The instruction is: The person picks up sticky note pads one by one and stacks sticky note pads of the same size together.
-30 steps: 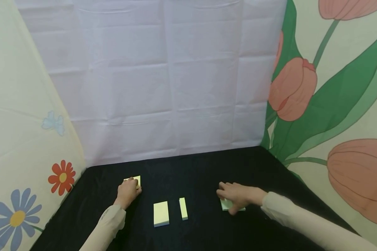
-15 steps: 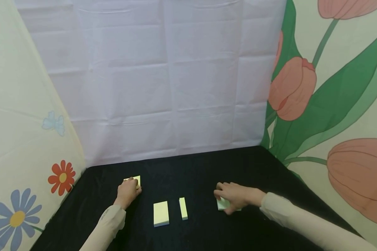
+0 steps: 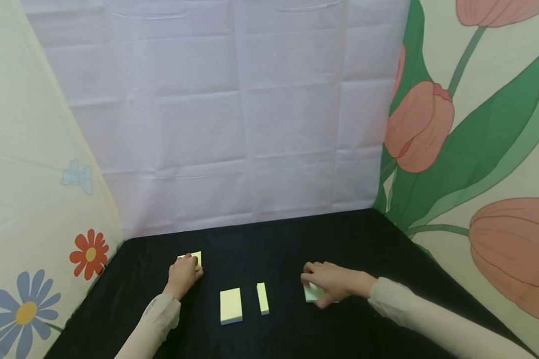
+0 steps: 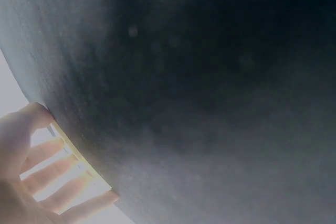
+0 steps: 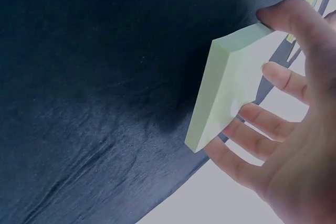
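At the table's left side, my left hand [image 3: 182, 275] grips a yellow sticky note pad [image 3: 198, 256], mostly covered by the fingers. The left wrist view shows this yellow pad [image 4: 84, 158] as a thin edge, with the thumb at one end and the fingertips along it. On the right side, my right hand [image 3: 334, 280] holds a pale green sticky note pad [image 3: 312, 293] low over the black cloth. In the right wrist view the green pad [image 5: 228, 85] looks thick, with the thumb on one edge and fingers spread across its face.
Between the hands lie a wider yellow pad [image 3: 231, 303] with a bluish lower edge and a narrow yellow strip pad [image 3: 262, 298]. The black cloth [image 3: 278, 249] ends at a white backdrop [image 3: 197, 124]. Printed flower curtains [image 3: 485, 159] flank both sides.
My right hand has slid the green pad to the left over the cloth, closer to the narrow yellow pad. My left hand and its pad have stayed in place.
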The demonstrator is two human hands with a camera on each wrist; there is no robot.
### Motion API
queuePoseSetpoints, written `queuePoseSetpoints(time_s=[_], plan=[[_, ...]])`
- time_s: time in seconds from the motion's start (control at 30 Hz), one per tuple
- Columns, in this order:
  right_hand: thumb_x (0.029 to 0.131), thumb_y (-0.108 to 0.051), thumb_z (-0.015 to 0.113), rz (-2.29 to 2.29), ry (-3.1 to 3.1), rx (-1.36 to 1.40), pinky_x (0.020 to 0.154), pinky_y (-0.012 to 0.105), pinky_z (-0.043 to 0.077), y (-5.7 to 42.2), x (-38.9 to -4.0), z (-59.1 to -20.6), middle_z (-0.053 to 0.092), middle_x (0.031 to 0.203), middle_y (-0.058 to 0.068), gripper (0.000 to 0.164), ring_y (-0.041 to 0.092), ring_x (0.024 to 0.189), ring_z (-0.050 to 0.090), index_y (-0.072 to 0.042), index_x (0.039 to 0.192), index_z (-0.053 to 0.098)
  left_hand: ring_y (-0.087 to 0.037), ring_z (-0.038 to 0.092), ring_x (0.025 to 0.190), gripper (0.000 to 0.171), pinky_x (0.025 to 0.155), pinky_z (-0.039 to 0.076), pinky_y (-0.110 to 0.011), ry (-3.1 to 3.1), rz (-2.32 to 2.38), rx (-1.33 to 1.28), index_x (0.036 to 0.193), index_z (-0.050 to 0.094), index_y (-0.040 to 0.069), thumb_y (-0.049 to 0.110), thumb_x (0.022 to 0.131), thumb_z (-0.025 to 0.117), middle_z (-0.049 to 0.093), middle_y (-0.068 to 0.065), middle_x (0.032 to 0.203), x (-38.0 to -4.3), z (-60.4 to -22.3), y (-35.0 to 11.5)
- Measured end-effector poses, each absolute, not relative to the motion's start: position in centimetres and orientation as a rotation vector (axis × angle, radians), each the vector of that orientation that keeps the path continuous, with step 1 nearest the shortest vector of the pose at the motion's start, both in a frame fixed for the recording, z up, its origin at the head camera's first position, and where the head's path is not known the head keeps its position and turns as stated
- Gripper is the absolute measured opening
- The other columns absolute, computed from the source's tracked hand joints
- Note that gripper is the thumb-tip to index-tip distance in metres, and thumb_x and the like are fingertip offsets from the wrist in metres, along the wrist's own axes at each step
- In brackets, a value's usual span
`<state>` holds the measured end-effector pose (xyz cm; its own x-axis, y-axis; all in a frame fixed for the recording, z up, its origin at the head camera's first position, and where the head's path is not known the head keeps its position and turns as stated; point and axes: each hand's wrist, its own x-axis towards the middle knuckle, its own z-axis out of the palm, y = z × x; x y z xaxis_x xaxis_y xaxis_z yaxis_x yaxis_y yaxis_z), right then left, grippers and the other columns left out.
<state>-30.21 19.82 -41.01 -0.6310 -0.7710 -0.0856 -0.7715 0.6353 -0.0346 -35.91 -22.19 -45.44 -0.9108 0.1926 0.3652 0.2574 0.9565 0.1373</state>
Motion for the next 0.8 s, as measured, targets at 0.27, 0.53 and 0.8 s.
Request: queuePoseSetpoints(time_s=[0.27, 0.53, 0.8], plan=[[0.081, -0.041, 0.076, 0.031, 2.76, -1.368, 0.077, 0.031, 0.044, 19.0, -30.3, -41.1, 0.049, 0.117, -0.001, 0.034, 0.007, 0.091, 0.047, -0.026, 0.104, 0.055, -0.029, 0.06, 0.067, 0.018, 0.059, 0.052, -0.05, -2.747, -0.258, -0.329, 0.083, 0.067, -0.001, 0.014, 0.083, 0.077, 0.059, -0.013, 0.079, -36.0, -45.6, -22.2], [0.08, -0.042, 0.077, 0.062, 2.768, -1.363, 0.078, 0.03, 0.042, 18.4, -30.5, -41.3, 0.049, 0.116, -0.004, 0.035, 0.008, 0.092, 0.047, -0.027, 0.103, 0.055, -0.028, 0.059, 0.066, 0.018, 0.06, 0.053, -0.049, -2.758, -0.247, -0.33, 0.085, 0.068, -0.002, 0.014, 0.084, 0.077, 0.06, -0.014, 0.079, -36.2, -45.6, -22.3], [0.079, -0.041, 0.077, 0.04, 2.731, -1.364, 0.079, 0.029, 0.042, 17.7, -30.5, -41.3, 0.049, 0.116, -0.006, 0.035, 0.007, 0.092, 0.046, -0.028, 0.104, 0.055, -0.028, 0.059, 0.067, 0.019, 0.061, 0.052, -0.049, -2.759, -0.245, -0.326, 0.085, 0.068, -0.002, 0.014, 0.083, 0.077, 0.06, -0.014, 0.08, -36.2, -45.6, -22.3]])
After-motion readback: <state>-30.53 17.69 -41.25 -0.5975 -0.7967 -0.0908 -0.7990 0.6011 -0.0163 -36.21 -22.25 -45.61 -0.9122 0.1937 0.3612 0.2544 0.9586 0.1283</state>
